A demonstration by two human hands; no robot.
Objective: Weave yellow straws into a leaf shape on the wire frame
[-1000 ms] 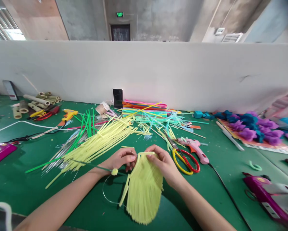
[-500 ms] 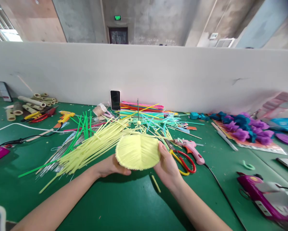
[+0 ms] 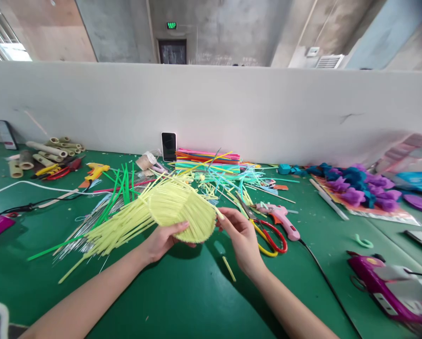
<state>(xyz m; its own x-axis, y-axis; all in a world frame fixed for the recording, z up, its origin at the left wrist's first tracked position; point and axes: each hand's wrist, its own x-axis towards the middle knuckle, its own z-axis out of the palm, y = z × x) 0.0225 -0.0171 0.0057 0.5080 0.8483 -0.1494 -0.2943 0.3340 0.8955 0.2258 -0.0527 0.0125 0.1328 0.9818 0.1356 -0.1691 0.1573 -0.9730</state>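
Pipe-cleaner leaf [image 3: 180,212], pale yellow and finely ribbed, was held up between the two hands, above the green tabletop [image 3: 182,301]. Its left part overlapped, in view, a loose heap of yellow pipe cleaners [image 3: 124,228]; whether the two touched could not be told. The left hand [image 3: 165,241] gripped the leaf's near edge, thumb laid across the ribbed face and fingers curled underneath, mostly hidden. The right hand [image 3: 242,235] had its thumb and forefinger pinched together on the end of a thin yellow strip [image 3: 211,205] at the leaf's right edge, the other fingers folded in.

Just nearer than the right fingertips, a short yellow offcut [image 3: 228,269] lay on the tabletop. Close to the right hand's outer side were scissors [image 3: 253,218] with red and yellow handles, and beyond them a pink glue gun [image 3: 283,221] trailing its dark cord. Farther right of that hand lay a magenta power strip [image 3: 373,282] and a cluster of purple and teal petal-like pieces [image 3: 354,195].

Past both hands, a multicoloured pipe-cleaner bundle [image 3: 211,157] lay beside a phone [image 3: 169,147] propped upright. Well left of the left hand were a yellow glue gun [image 3: 97,170] and cut bamboo tubes [image 3: 50,149].
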